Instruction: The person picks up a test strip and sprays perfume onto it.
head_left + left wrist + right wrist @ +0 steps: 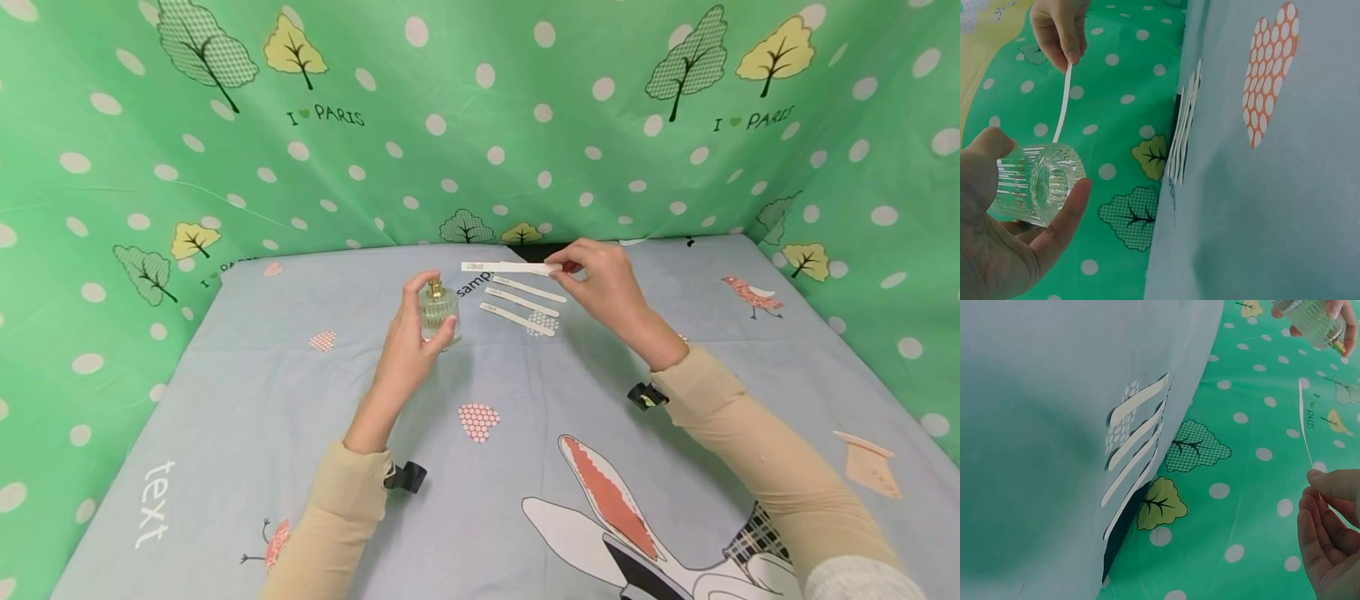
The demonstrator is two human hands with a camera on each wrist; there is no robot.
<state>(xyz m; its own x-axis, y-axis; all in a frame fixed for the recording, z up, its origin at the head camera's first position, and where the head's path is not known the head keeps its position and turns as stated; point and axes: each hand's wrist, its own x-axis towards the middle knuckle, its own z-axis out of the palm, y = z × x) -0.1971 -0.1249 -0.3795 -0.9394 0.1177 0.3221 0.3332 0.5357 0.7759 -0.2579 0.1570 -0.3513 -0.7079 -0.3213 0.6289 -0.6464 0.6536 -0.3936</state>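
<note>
The glass bottle (441, 312) is up over the far part of the counter (262, 400). The left hand (405, 342) holds it, with one finger by its gold top. The right hand (606, 283) pinches the right end of a thin white paper strip (502, 267). Its left end points at the bottle but does not touch it. Four more strips (1132, 465) lie side by side on the counter, to the right of the bottle.
</note>
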